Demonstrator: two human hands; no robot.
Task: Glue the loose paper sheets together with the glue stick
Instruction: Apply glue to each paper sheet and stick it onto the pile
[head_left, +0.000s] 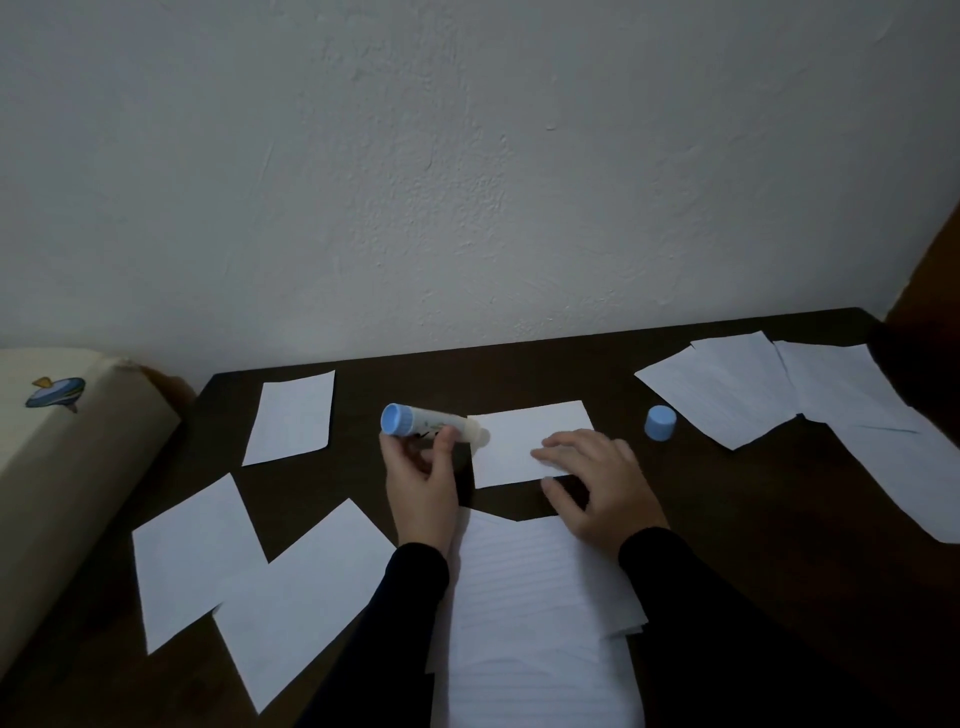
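My left hand (421, 478) grips an uncapped glue stick (415, 422) with a blue base, held sideways. Its pale glue tip touches the left edge of a small white paper sheet (514, 431) in the middle of the dark table (727, 509). My right hand (597, 483) lies on the sheet's right part with straight fingers pressing it down. The blue cap (660, 423) stands on the table to the right of the sheet. A stack of lined paper (524, 582) lies below the hands, near me.
Loose white sheets lie at the left (291, 415), front left (192, 556) and front centre-left (306, 587). More sheets overlap at the back right (727, 389). A cream cushion (57, 467) sits left of the table. A white wall stands behind.
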